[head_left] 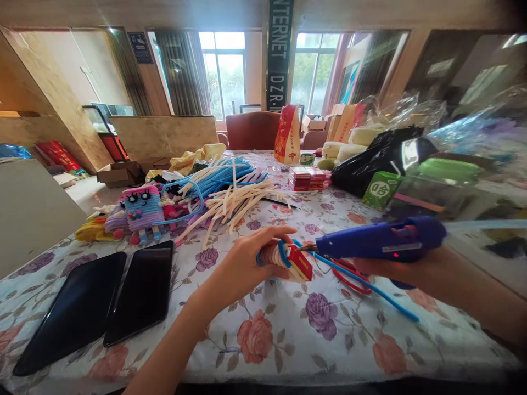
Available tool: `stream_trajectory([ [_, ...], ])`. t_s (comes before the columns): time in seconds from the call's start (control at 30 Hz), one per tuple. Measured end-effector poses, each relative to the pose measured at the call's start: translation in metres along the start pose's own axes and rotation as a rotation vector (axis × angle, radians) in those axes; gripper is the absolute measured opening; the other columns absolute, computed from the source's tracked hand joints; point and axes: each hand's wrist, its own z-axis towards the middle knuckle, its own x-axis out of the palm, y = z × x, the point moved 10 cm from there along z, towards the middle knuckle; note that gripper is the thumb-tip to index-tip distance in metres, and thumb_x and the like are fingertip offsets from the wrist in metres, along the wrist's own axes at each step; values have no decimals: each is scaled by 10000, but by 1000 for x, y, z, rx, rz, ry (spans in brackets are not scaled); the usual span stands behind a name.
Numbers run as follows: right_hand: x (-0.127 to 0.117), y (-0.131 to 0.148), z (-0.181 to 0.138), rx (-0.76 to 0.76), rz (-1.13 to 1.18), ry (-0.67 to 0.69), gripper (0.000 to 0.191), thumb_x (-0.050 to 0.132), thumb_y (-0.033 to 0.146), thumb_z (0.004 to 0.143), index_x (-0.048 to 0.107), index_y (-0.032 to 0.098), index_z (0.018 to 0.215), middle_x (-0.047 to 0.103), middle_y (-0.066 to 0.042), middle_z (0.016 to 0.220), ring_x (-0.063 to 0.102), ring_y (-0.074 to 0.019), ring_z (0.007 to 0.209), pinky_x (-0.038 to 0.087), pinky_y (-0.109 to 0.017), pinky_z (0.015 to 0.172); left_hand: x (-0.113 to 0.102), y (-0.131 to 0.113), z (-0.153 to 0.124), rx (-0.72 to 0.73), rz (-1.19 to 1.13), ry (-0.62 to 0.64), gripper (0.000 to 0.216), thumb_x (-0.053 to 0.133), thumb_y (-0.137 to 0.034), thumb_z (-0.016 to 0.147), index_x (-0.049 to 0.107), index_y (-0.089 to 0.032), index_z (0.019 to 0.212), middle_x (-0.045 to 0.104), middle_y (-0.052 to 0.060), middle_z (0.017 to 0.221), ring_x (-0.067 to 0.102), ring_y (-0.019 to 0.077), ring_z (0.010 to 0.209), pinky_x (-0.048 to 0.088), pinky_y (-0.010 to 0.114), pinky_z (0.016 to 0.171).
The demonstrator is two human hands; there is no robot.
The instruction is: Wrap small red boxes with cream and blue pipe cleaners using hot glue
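Note:
My left hand [255, 252] is closed around a small red box [302, 264] partly wrapped in white and blue fuzzy pipe cleaners [283, 253]. A loose blue strand [382, 296] trails from it to the right across the tablecloth. In my right hand [382, 267] is a blue glue gun [379, 238] with a lit red light. Its metal nozzle points left and is at the box's top end; whether it touches cannot be made out. Red-handled scissors [352, 277] lie behind the blue strand, partly hidden by my right hand and the glue gun.
Two black phone-like slabs [142, 291] lie at left. Beyond them are a crocheted-looking doll [144, 208] and heaped cream and blue pipe cleaners [241, 200]. Small red boxes [308, 179], a green box [382, 190], a black bag [376, 159] and a lidded container [436, 186] stand at back right.

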Motion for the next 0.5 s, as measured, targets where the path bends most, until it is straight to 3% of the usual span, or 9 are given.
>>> stream_trajectory([
  [0.13, 1, -12, 3, 11, -87, -2, 317, 693, 532, 563, 563, 256, 477, 552, 36, 419, 531, -169, 415, 458, -272, 375, 4, -4, 1, 16, -33, 7, 560, 750, -179, 657, 539, -302, 1160, 648, -20, 1044, 619, 156, 946, 450, 271, 836],
  [0.5, -6, -32, 8, -42, -91, -50, 254, 727, 479, 571, 679, 244, 654, 662, 24, 592, 640, -224, 603, 529, -284, 481, 8, -10, 2, 84, -13, 11, 564, 751, -148, 655, 545, -293, 1159, 660, -22, 1066, 618, 151, 981, 440, 243, 849],
])
